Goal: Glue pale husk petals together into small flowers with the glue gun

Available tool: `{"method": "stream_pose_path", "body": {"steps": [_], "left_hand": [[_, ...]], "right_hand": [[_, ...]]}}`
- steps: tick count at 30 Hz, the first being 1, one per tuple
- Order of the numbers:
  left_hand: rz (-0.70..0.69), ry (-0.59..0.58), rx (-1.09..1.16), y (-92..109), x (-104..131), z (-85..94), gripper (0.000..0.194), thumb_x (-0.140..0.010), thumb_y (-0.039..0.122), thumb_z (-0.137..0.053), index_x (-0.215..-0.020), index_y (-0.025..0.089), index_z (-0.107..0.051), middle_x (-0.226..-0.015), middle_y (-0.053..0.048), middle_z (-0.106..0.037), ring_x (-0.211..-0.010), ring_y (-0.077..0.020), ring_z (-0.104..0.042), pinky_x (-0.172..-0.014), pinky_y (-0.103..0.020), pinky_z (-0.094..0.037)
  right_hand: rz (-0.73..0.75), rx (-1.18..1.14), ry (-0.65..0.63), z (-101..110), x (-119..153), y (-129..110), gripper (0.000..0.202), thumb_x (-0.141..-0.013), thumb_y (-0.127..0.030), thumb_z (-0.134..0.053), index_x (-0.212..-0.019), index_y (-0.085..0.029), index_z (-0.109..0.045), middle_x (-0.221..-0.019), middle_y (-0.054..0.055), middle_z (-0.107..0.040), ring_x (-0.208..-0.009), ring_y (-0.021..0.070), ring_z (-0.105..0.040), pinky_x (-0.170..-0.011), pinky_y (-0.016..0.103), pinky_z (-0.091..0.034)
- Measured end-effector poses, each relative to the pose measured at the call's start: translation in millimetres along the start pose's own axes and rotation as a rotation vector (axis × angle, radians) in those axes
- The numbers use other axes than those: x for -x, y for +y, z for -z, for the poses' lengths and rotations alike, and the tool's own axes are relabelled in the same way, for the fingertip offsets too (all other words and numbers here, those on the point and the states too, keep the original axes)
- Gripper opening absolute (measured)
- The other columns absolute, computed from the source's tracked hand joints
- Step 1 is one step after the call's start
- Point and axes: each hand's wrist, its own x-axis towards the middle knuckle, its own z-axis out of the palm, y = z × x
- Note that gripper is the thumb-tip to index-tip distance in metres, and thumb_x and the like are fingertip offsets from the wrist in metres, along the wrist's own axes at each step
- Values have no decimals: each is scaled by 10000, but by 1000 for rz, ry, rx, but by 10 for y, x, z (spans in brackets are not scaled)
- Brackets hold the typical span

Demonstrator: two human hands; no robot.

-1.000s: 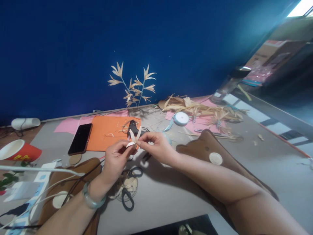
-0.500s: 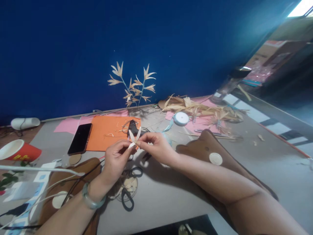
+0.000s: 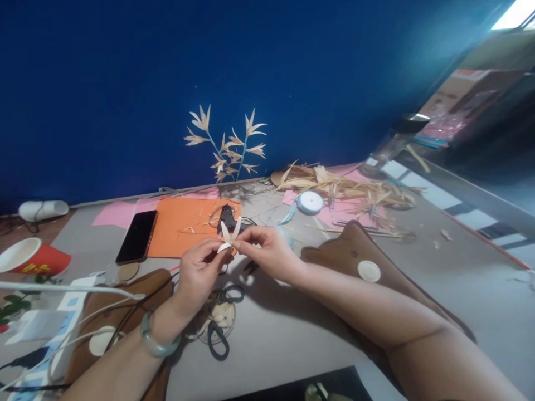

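Observation:
Between my hands is a small cream flower of dried husk petals (image 3: pixel 227 235), pinched at its base and held above the table. My left hand (image 3: pixel 201 266) closes thumb and fingers on its lower left side. From the right, my right hand (image 3: pixel 270 252) pinches it near the centre. Just behind lies a black glue gun (image 3: pixel 227 216), partly covered by the flower. Black-handled scissors (image 3: pixel 218 341) rest below my hands, on a round dish (image 3: pixel 225 316) with husk scraps. Beyond stands a branch of finished husk flowers (image 3: pixel 236 157) against the blue wall.
An orange sheet (image 3: pixel 175 225) and a phone (image 3: pixel 137 236) lie to the left, near a red paper cup (image 3: pixel 35 257). A ribbon spool (image 3: pixel 310 203) and dried husks (image 3: pixel 334 184) are at the back right. Brown mats (image 3: pixel 376 295) lie either side; cables (image 3: pixel 104 292) cross the left.

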Motion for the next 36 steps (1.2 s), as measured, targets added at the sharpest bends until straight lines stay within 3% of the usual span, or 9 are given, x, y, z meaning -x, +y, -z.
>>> {"method": "stream_pose_path", "body": {"steps": [36], "left_hand": [[21, 17, 6, -9, 15, 7, 109, -805, 280, -675, -769, 182, -708, -706, -20, -664, -643, -126, -609, -606, -218, -492]], "right_hand": [[6, -94, -5, -38, 14, -14, 188, -827, -291, -622, -697, -159, -658, -702, 16, -680, -687, 128, -615, -707, 254, -493]]}}
